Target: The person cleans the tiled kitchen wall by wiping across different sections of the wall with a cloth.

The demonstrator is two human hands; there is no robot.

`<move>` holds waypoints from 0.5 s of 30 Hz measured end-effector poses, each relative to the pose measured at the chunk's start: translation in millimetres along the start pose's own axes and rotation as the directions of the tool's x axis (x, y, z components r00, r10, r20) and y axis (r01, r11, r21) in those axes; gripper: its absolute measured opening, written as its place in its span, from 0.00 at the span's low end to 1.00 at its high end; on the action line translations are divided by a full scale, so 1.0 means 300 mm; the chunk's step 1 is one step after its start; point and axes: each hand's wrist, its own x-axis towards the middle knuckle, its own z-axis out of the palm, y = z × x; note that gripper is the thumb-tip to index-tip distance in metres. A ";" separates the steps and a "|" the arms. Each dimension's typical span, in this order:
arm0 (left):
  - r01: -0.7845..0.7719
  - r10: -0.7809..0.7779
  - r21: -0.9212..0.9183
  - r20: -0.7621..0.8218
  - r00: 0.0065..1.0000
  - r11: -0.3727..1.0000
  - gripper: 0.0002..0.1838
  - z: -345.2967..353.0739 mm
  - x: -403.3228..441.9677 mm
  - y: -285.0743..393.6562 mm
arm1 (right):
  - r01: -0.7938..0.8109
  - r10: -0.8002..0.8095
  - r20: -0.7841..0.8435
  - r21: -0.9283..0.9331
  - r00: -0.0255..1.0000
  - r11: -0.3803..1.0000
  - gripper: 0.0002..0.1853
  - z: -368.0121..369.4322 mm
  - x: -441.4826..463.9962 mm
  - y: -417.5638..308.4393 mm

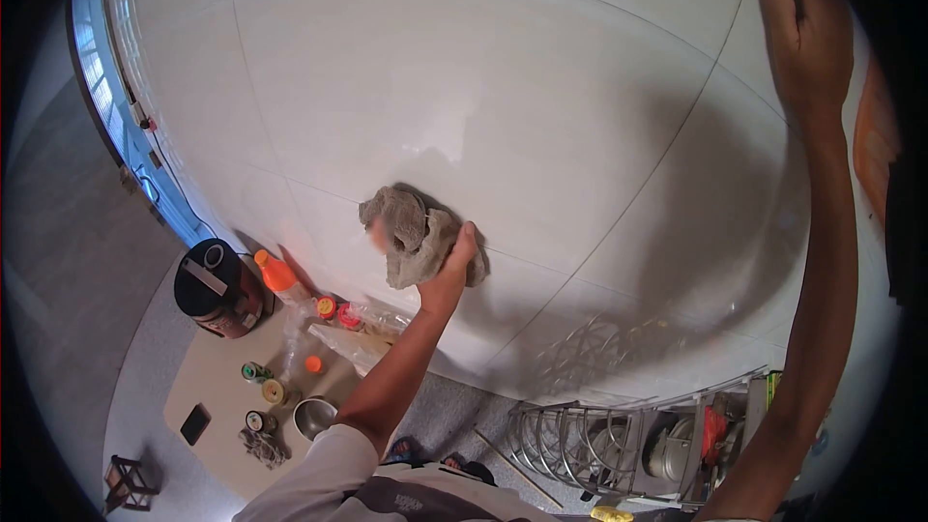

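Note:
A crumpled grey-brown cloth (411, 237) lies against the white tiled wall (541, 116), with my left hand (452, 271) closed on it. The thumb is on the cloth's right side, and most of the other fingers are hidden by its folds. At the upper right, my right hand (810, 34) is raised near the wall's edge, holding no visible object. Its fingers are partly cut off by the dark rim of the view.
Below left, a table (217, 382) holds a black cooker (210, 280), an orange-capped bottle (280, 275), jars, a metal bowl (314, 417) and a phone (195, 423). A metal dish rack (590, 445) stands lower right. A small stool (130, 483) is at the lower left.

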 end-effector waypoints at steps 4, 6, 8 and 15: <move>0.101 -0.100 -0.040 0.025 0.995 0.994 0.23 0.000 0.007 0.054 | 0.006 -0.005 -0.082 0.014 0.997 1.000 0.25 0.000 0.003 -0.019; 0.093 -0.092 -0.016 0.081 0.992 0.996 0.24 -0.004 0.011 0.064 | -0.050 0.051 -0.009 0.055 0.999 0.997 0.25 -0.015 0.009 -0.025; -0.005 0.002 0.081 0.034 0.999 0.997 0.46 -0.004 0.012 0.040 | -0.045 0.045 -0.002 0.053 0.999 0.998 0.25 -0.020 0.012 -0.026; 0.046 -0.053 -0.078 -0.085 0.995 0.996 0.26 0.012 0.007 0.031 | -0.074 0.075 0.015 -0.023 0.997 0.997 0.25 0.004 -0.004 -0.015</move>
